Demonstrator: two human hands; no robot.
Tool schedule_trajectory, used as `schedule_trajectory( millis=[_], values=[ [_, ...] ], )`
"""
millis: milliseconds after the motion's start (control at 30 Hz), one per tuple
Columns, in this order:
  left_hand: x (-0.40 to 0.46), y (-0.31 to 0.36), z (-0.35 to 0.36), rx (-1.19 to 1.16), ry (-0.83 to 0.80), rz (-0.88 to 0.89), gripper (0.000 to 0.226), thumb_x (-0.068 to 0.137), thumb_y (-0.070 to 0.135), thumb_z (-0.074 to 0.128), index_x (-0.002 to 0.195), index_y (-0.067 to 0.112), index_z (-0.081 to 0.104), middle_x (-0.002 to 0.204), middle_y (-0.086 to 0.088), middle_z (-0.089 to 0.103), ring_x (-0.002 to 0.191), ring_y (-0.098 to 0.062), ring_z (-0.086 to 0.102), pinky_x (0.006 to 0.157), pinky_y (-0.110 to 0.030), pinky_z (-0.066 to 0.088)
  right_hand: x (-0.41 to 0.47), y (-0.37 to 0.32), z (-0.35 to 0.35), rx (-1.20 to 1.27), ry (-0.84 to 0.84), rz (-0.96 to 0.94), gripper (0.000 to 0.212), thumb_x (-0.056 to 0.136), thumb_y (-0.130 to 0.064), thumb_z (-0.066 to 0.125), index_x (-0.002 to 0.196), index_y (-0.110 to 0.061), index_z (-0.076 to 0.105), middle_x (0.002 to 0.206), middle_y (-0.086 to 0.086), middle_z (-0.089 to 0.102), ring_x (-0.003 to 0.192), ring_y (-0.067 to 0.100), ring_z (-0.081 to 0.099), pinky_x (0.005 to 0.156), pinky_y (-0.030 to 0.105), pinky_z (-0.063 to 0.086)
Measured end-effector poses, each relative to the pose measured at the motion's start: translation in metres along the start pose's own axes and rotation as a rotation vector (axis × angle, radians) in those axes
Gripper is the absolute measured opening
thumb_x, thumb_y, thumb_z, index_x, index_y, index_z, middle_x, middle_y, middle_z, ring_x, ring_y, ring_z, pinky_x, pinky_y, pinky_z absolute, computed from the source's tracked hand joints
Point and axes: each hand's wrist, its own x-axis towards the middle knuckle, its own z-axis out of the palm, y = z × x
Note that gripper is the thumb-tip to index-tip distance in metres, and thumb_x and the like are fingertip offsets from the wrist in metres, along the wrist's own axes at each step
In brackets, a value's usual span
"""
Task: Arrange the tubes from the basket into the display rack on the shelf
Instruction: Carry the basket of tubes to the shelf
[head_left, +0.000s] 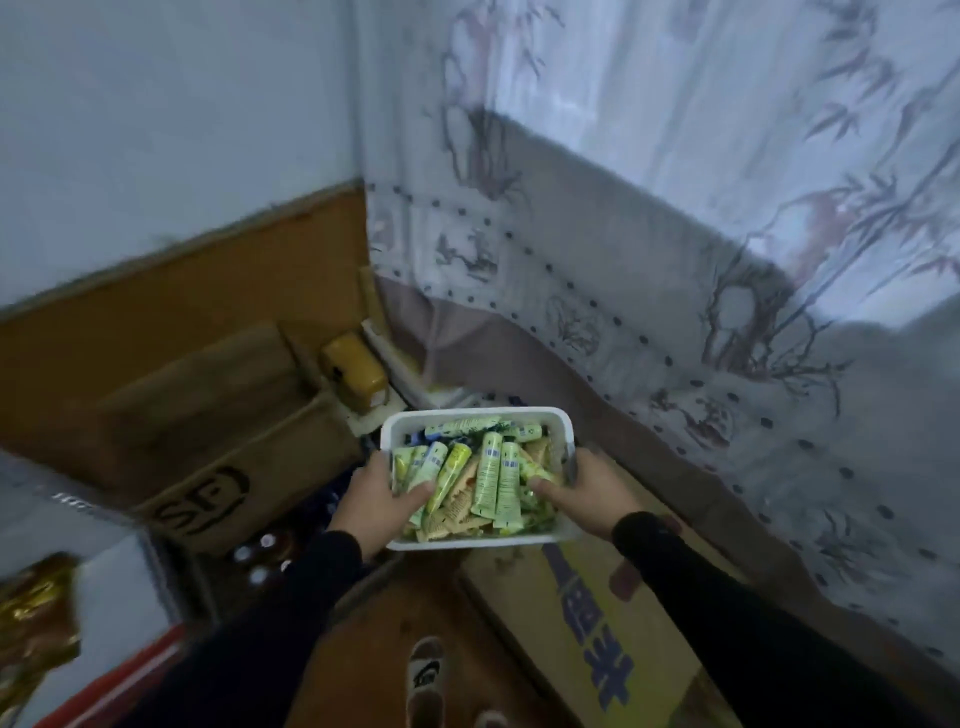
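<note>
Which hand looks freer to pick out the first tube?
Hard to say: the left hand and right hand grip opposite sides of the white basket, thumbs over the tubes. The rack isn't in view, so the basket probably needs carrying first.

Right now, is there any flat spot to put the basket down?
Maybe one: the cardboard box with blue print, just under the white basket and beside the curtain. Left is crowded: the open box, bottles below. Both the left hand and right hand grip the basket, full of tubes.
</note>
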Motion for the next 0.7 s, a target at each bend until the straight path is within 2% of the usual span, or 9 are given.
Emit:
schedule_trajectory(
  millis=[67,133,233,300,367,433,533,633,700],
  values=[
    [-0.034,-0.006,-0.019,-0.018,0.107,-0.026,0.047,0.082,0.059,0.066,0.108,0.026,0.044,0.109,0.010,0.057,0.096,-0.012,0.060,0.082,-0.038,0.054,-0.013,-0.033,0.002,-0.034,-0.036,-0.106,0.035,0.084,-0.055,0.065,0.082,-0.023,0.051,0.079,-0.002,0.057,0.070,0.009,0.055,0.058,0.022,0.043],
    [-0.073,-0.016,-0.033,-0.039,0.212,-0.073,0.043,0.085,0.054,0.066,0.107,0.027,0.041,0.107,0.013,0.054,0.096,-0.010,0.059,0.082,-0.036,0.053,-0.027,-0.061,0.009,-0.091,-0.086,-0.221,0.032,0.089,-0.044,0.064,0.072,-0.029,0.041,0.070,-0.013,0.047,0.062,0.000,0.046,0.049,0.014,0.032],
    [-0.129,-0.039,-0.050,-0.063,0.368,-0.146,0.043,0.083,0.060,0.064,0.101,0.025,0.046,0.101,0.014,0.057,0.090,-0.007,0.060,0.075,-0.033,0.053,-0.040,-0.097,0.032,-0.169,-0.167,-0.363,0.035,0.085,-0.053,0.065,0.073,-0.025,0.046,0.068,-0.011,0.050,0.059,0.000,0.047,0.048,0.015,0.036],
    [-0.171,-0.053,-0.061,-0.109,0.472,-0.215,0.038,0.086,0.052,0.066,0.100,0.023,0.047,0.094,0.014,0.056,0.082,-0.005,0.057,0.066,-0.026,0.047,-0.050,-0.121,0.055,-0.227,-0.217,-0.440,0.047,0.080,-0.063,0.063,0.079,-0.019,0.049,0.072,-0.004,0.054,0.062,0.009,0.051,0.053,0.027,0.043],
    [-0.213,-0.072,-0.070,-0.123,0.590,-0.286,0.036,0.087,0.049,0.067,0.093,0.020,0.046,0.082,0.010,0.052,0.072,-0.003,0.053,0.056,-0.022,0.039,-0.067,-0.147,0.081,-0.306,-0.281,-0.533,0.052,0.081,-0.067,0.060,0.079,-0.016,0.046,0.073,-0.001,0.049,0.063,0.014,0.048,0.055,0.030,0.038],
    [-0.257,-0.097,-0.077,-0.155,0.675,-0.348,0.038,0.085,0.052,0.067,0.094,0.020,0.049,0.083,0.009,0.056,0.073,-0.005,0.056,0.056,-0.024,0.040,-0.091,-0.174,0.108,-0.346,-0.378,-0.628,0.051,0.084,-0.064,0.059,0.077,-0.016,0.042,0.069,0.000,0.044,0.060,0.013,0.044,0.053,0.027,0.034],
    [-0.329,-0.130,-0.080,-0.251,0.803,-0.417,0.029,0.086,0.047,0.068,0.094,0.023,0.054,0.082,0.010,0.063,0.075,-0.002,0.062,0.059,-0.022,0.048,-0.134,-0.211,0.157,-0.406,-0.501,-0.783,0.043,0.087,-0.057,0.060,0.079,-0.016,0.052,0.070,-0.005,0.056,0.059,0.005,0.052,0.046,0.013,0.037],
    [-0.401,-0.154,-0.080,-0.286,0.949,-0.499,0.029,0.091,0.038,0.066,0.077,0.027,0.043,0.068,0.013,0.046,0.056,0.005,0.048,0.049,-0.013,0.036,-0.183,-0.241,0.215,-0.431,-0.638,-0.886,0.037,0.086,-0.057,0.061,0.079,-0.021,0.061,0.070,-0.009,0.064,0.060,-0.001,0.058,0.054,0.017,0.047],
    [-0.448,-0.171,-0.081,-0.308,1.003,-0.577,0.037,0.093,0.038,0.063,0.070,0.028,0.036,0.063,0.011,0.037,0.048,0.000,0.045,0.046,-0.017,0.031,-0.223,-0.258,0.256,-0.472,-0.715,-0.958,0.039,0.088,-0.057,0.059,0.068,-0.024,0.050,0.059,-0.011,0.051,0.052,0.000,0.050,0.052,0.019,0.038]
  ],
)
